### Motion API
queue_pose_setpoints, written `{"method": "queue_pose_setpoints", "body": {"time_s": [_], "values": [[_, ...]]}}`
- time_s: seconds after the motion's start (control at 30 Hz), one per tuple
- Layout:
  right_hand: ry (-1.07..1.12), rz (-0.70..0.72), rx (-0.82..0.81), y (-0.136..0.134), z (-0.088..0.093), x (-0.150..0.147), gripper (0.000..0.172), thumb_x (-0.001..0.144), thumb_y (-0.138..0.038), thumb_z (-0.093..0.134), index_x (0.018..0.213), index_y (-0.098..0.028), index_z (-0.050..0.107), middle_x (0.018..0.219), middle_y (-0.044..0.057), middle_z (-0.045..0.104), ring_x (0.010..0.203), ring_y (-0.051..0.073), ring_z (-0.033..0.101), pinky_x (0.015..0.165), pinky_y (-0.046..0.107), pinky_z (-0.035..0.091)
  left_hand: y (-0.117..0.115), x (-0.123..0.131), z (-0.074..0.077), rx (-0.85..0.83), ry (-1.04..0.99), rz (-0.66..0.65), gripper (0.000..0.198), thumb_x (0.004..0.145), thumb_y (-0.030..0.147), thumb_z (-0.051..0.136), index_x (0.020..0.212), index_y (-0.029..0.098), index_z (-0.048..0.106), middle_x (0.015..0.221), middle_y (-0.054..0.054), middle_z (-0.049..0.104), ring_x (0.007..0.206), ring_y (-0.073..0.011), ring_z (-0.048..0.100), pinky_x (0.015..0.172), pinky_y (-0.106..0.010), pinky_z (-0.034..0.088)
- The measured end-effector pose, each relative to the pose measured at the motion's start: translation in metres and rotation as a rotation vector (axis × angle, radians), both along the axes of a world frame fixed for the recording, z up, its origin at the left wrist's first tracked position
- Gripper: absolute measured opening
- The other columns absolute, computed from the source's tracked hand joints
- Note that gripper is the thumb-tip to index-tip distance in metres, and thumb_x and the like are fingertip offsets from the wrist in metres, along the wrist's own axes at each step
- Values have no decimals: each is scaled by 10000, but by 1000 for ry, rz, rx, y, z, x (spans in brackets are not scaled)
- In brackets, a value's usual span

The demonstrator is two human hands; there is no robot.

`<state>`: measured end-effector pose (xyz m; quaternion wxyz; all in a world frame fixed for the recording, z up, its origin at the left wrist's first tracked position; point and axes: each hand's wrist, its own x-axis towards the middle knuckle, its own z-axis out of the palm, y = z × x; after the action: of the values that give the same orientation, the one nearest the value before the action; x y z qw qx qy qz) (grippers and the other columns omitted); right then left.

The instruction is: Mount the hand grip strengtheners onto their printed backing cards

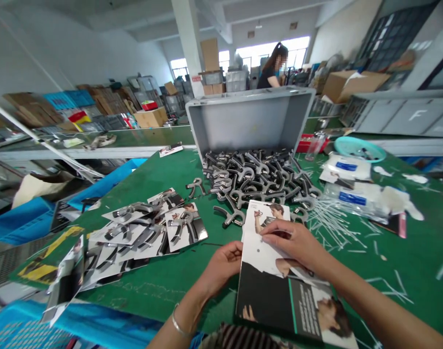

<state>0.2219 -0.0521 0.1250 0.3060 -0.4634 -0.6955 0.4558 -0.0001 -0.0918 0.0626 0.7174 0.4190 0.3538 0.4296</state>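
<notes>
A stack of printed cards (267,295) lies in front of me, showing pictures of people and dark panels. At its left edge, my left hand (223,266) is closed on the top card (251,247), with its fingertips hidden behind it. My right hand (297,245) pinches just above the card's face, near a small hole; what lies between thumb and forefinger is too small to make out. Beyond the cards is a heap of grey and black spring hand grips (258,179). Several grips on cards (187,225) are piled to the left. White plastic ties (330,223) are scattered at the right.
A grey crate (250,121) lies tipped on its side behind the heap. To the right are plastic bags (363,196), a white glove (401,201) and a turquoise basin (359,147). Blue crates (28,220) stand left of the green table. A person (274,68) is in the background.
</notes>
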Motion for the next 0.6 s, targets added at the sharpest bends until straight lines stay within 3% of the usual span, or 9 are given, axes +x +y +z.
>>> {"method": "queue_pose_setpoints", "body": {"time_s": [0.13, 0.23, 0.3, 0.37, 0.5, 0.6], "values": [[172, -30, -186, 0, -9, 3, 205, 771, -402, 721, 802, -203, 684, 737, 1, 637, 635, 130, 531, 576, 244, 391, -12, -5, -1, 54, 192, -27, 208, 735, 325, 790, 737, 142, 692, 671, -4, 627, 638, -131, 583, 704, -254, 472], [251, -66, -241, -1, -19, 5, 246, 768, -436, 730, 792, -199, 667, 743, -4, 610, 644, 125, 506, 580, 242, 375, -28, -16, 6, 156, 263, -133, 180, 833, 325, 694, 805, 151, 734, 805, -38, 651, 687, -142, 607, 746, -274, 485], [284, -17, -298, -2, -27, 5, 258, 773, -443, 733, 846, -205, 665, 743, -9, 595, 654, 127, 507, 582, 242, 371, -37, -23, 12, 235, 319, -162, 164, 874, 300, 651, 889, 171, 751, 903, -60, 661, 796, -165, 627, 805, -284, 485], [299, 75, -355, -3, -34, 3, 263, 791, -432, 727, 920, -210, 668, 762, -9, 589, 673, 131, 514, 590, 243, 373, -42, -27, 17, 323, 396, -133, 150, 889, 269, 636, 942, 191, 753, 928, -64, 671, 875, -180, 629, 842, -285, 477], [312, 152, -406, -6, -38, -3, 299, 812, -407, 718, 1032, -209, 676, 837, 4, 604, 706, 129, 517, 621, 248, 382, -40, -26, 14, 539, 521, 17, 142, 905, 230, 614, 925, 210, 753, 861, -47, 660, 828, -159, 617, 775, -244, 468], [395, 164, -487, -6, -34, -4, 315, 791, -400, 742, 1023, -196, 677, 839, 5, 612, 697, 123, 525, 625, 245, 391, -34, -19, 8, 649, 564, 133, 189, 930, 230, 567, 977, 218, 749, 1030, -87, 648, 945, -186, 605, 844, -279, 469]]}}
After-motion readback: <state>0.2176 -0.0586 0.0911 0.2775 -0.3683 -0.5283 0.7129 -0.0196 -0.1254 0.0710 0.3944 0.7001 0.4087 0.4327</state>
